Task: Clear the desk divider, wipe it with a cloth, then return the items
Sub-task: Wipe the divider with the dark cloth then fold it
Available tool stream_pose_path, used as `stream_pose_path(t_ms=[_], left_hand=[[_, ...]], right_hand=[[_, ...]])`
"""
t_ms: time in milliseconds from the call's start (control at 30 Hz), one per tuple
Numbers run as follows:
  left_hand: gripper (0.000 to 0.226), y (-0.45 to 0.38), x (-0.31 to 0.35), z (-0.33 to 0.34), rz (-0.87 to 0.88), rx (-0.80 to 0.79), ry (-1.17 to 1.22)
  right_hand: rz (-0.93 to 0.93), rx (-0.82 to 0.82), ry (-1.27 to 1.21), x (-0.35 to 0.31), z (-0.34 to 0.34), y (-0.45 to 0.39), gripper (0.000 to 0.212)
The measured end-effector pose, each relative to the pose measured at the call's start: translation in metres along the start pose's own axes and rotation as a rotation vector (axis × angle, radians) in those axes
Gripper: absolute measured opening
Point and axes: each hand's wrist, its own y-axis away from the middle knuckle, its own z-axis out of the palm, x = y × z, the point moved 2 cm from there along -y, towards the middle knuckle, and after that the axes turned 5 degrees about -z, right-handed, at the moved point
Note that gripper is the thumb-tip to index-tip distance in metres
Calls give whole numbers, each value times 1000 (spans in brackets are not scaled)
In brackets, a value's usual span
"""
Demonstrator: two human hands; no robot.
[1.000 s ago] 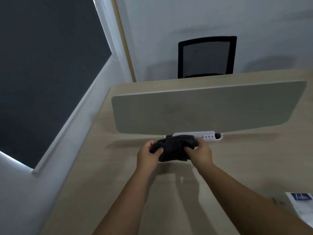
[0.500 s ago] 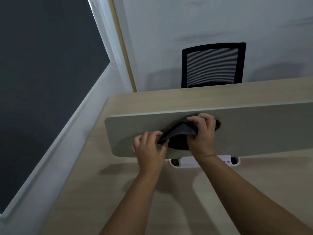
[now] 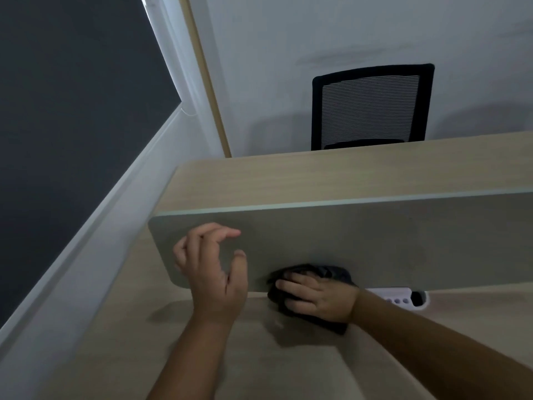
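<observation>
We see the right hand (image 3: 318, 297) pressing the dark cloth (image 3: 331, 272) flat-fingered against the divider (image 3: 375, 243), the left hand (image 3: 213, 269) beside it loosely curled, empty.

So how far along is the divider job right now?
Clearing looks done: the divider face is bare. Wiping is in hand: the right hand presses the dark cloth at its lower edge, while the left hand hovers empty. Left: the rest of the panel, then returning items, none in view.

dark crumpled cloth (image 3: 331, 272) pressed against the lower edge of the upright grey desk divider (image 3: 375, 241)
</observation>
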Motion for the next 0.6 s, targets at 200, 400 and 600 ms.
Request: stream_pose_path(t_ms=[200,400,600], left_hand=[[13,-9,15,4,31,53,-12],[15,-4,50,36,20,63,61],[35,4,77,76,88,-82,-1]], right_hand=[[89,112,65,57,-82,9,33],[344,267,269,74,-114,-15,44],[179,-196,317,32,-45,85,62]])
